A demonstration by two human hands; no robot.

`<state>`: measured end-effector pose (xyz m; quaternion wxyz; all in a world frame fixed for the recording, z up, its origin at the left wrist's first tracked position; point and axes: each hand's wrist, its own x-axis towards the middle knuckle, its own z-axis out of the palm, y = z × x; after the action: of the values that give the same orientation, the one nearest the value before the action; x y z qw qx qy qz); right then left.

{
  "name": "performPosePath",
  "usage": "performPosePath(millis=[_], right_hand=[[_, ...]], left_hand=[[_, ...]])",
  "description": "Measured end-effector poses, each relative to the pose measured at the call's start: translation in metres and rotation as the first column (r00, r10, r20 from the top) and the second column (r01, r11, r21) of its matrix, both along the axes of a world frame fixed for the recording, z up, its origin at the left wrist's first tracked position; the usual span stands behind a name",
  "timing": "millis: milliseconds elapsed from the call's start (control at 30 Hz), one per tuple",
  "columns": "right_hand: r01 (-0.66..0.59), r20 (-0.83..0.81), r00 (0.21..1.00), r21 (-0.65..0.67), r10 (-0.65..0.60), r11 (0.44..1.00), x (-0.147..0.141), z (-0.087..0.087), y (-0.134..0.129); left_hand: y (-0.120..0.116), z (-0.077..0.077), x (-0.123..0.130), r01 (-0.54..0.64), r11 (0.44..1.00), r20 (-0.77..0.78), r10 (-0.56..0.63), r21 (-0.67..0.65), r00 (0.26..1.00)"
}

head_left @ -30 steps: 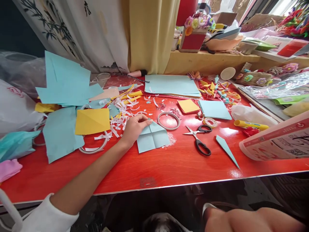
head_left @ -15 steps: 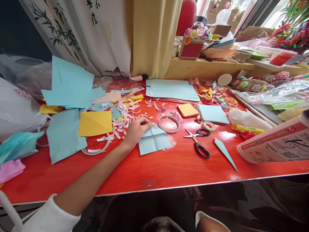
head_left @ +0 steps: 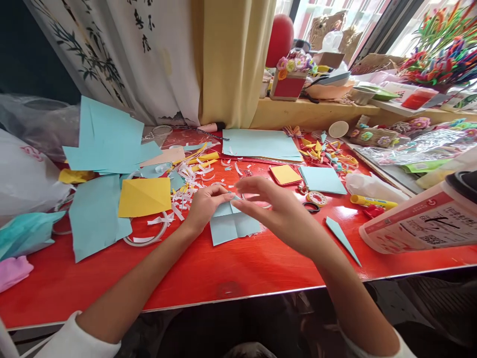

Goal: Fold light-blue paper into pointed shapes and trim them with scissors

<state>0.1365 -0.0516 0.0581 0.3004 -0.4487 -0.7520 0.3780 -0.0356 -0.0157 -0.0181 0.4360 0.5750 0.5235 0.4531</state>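
Note:
A light blue sheet of paper (head_left: 233,227) with crossing creases lies near the middle of the red table. My left hand (head_left: 208,206) pinches its far corner between thumb and fingers, and that corner looks folded over. Over the right part of the sheet is my right hand (head_left: 285,214), its thumb and fingers apart, the thumb tip close to the same corner. Whether that thumb touches the paper, I cannot tell. Behind the right hand, a roll of tape (head_left: 259,201) and the scissors (head_left: 311,207) are mostly hidden.
White and yellow paper scraps (head_left: 192,186) litter the table left of centre. A yellow square (head_left: 144,197) and larger blue sheets (head_left: 99,214) lie further left. To the right are a folded blue paper piece (head_left: 343,240), a glue stick (head_left: 373,202) and a large cup (head_left: 417,219).
My right hand has come in from the right to the paper's far corner, covering most of the scissors. My left hand keeps its pinch there. The view has shifted slightly.

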Motion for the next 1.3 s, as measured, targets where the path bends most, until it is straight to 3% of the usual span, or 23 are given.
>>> performPosePath(millis=[67, 133, 267, 467, 633, 800, 967, 1100, 1300], right_hand=[[0.022, 0.154, 0.988, 0.055, -0.03, 0.998, -0.001, -0.018, 0.027], [-0.079, 0.29, 0.954, 0.01, 0.073, 0.997, 0.0, -0.037, 0.051], [-0.187, 0.257, 0.949, -0.014, 0.184, 0.982, 0.006, -0.054, 0.07], [-0.27, -0.055, 0.963, -0.245, 0.265, 0.931, 0.016, -0.052, 0.064], [-0.271, -0.145, 0.962, -0.377, 0.232, 0.886, 0.024, -0.048, 0.064], [-0.192, -0.135, 0.979, -0.383, 0.151, 0.903, 0.029, -0.04, 0.061], [-0.209, -0.17, 0.973, -0.35, 0.158, 0.913, 0.019, -0.044, 0.057], [-0.053, -0.228, 0.973, -0.403, -0.044, 0.914, 0.017, -0.045, 0.058], [-0.086, -0.237, 0.971, -0.424, -0.019, 0.902, 0.02, -0.045, 0.06]], left_hand=[[0.0, 0.002, -0.001, 0.022, 0.999, -0.018, -0.021, 0.023, 1.0], [-0.001, 0.003, 0.0, 0.038, 0.998, -0.04, -0.036, 0.041, 0.999], [0.0, 0.002, 0.001, 0.031, 0.999, -0.026, -0.031, 0.009, 0.999], [0.001, 0.003, 0.001, -0.006, 1.0, 0.012, 0.007, -0.018, 1.0], [0.0, 0.004, 0.001, -0.008, 1.0, 0.044, 0.009, -0.026, 0.999], [0.003, 0.007, -0.001, -0.076, 0.997, 0.073, 0.077, -0.014, 0.994], [0.004, 0.01, -0.003, 0.108, 0.994, -0.071, -0.107, -0.001, 0.992], [0.004, 0.009, -0.005, 0.073, 0.992, -0.029, -0.077, -0.107, 0.997], [0.005, 0.011, -0.004, 0.15, 0.968, 0.03, -0.147, -0.2, 0.989]])
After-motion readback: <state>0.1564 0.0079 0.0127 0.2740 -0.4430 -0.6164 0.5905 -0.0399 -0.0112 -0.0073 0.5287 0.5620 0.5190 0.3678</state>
